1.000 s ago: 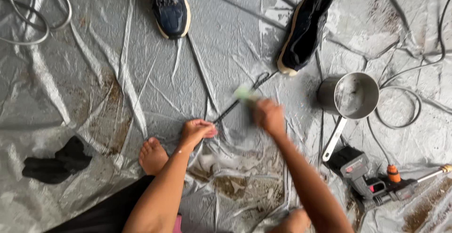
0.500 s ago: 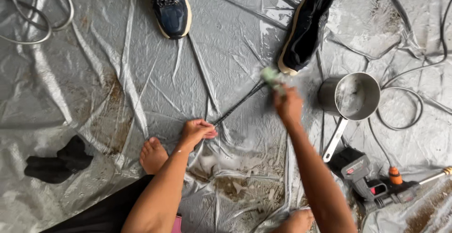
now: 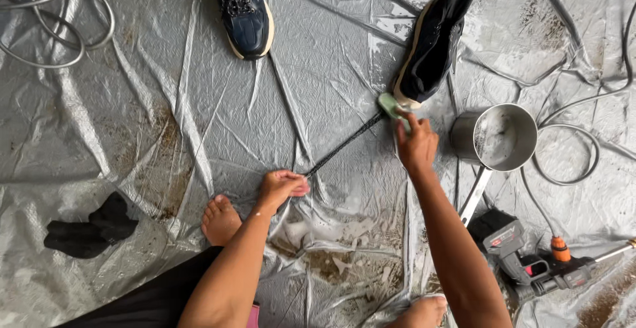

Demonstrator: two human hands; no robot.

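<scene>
Right hand (image 3: 416, 144) has slid up along the shoelace (image 3: 344, 145) since a moment ago, from mid-lace to the far end, now just short of the black shoe (image 3: 434, 43). Left hand (image 3: 281, 187) hasn't moved.

Right hand is closed around a pale green brush (image 3: 390, 105), its head sitting at the top end of the lace, near the shoe's toe. Left hand is curled shut, pinning the lace's near end down on the sheet. The lace runs taut and straight between the two hands, dark, lying flat on the grey plastic sheet (image 3: 165, 136).

A bare foot (image 3: 220, 219) sits just left of the left hand; another foot (image 3: 419, 313) shows at the bottom edge by the right arm. Sheet is wet and sudsy below the hands, with brown dirt patches.

Right of the right hand: a steel saucepan (image 3: 498, 139), handle pointing down towards the person. Below that, a cordless spray gun (image 3: 530, 262) with an orange fitting. Hose (image 3: 589, 136) loops behind the pan.

Top centre: a navy shoe (image 3: 244, 11), upright, well apart from the black one. Far left: a black cloth (image 3: 89, 227) bunched up, and coiled cable (image 3: 56, 20) in the top corner.
</scene>
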